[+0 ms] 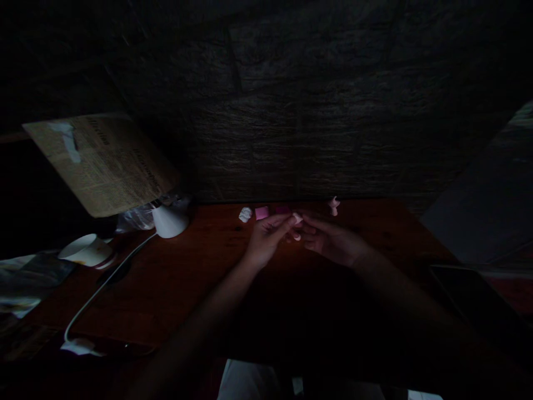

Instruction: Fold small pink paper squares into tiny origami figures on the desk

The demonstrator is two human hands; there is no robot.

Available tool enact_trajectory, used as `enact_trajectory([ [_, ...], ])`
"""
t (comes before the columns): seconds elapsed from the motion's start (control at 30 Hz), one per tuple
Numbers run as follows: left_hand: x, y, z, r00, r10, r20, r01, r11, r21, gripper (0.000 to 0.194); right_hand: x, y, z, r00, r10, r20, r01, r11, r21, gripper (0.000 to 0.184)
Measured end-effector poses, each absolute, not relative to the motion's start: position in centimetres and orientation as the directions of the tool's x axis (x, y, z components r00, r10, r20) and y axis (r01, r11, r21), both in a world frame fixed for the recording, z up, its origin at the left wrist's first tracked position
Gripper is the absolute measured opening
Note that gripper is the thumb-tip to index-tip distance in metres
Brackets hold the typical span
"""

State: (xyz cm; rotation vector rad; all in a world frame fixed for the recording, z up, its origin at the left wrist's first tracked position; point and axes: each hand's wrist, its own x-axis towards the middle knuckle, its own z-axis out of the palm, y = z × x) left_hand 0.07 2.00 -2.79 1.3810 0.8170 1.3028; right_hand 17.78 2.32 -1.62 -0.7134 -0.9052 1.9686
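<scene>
Over the wooden table, my left hand point(265, 240) pinches a small pale pink lump point(297, 219) that looks like modelling clay. My right hand point(333, 243) meets it from the other side, its fingertips closed around the same lump. A second small pale pink bit point(297, 237) shows just below, among the fingers; I cannot tell whether it is part of the held piece. Behind my hands lie a white crumpled lump point(245, 214), a pink square block point(262, 213) and a dark magenta piece point(282, 209), partly hidden. A pale pink shaped figure point(334, 206) stands to the right.
On the left, a lamp with a newsprint-patterned shade point(108, 161) and white base point(170, 221) stands on the table point(200, 261), its white cord point(104, 286) running forward. A paper cup point(89, 251) lies near it. A dark flat device point(470, 300) is at right. The light is dim.
</scene>
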Motion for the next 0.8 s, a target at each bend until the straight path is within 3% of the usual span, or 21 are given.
enact_trajectory([
  [0.27,0.1,2.1,-3.0,0.21,0.949,0.237,-0.31,-0.166,0.936,0.038,17.7,2.2,-1.6,-0.422,0.906,-0.012,-0.447,-0.219,-0.867,0.04],
  [0.5,-0.2,1.8,-2.6,0.269,0.948,0.171,-0.273,-0.095,0.957,0.038,17.5,2.1,-2.1,-0.338,0.938,0.077,-0.35,-0.05,-0.936,0.03],
  [0.8,-0.2,1.8,-2.4,0.313,0.934,0.174,-0.321,-0.068,0.945,0.036,17.9,1.7,-0.9,-0.387,0.895,0.224,-0.206,0.153,-0.967,0.028],
])
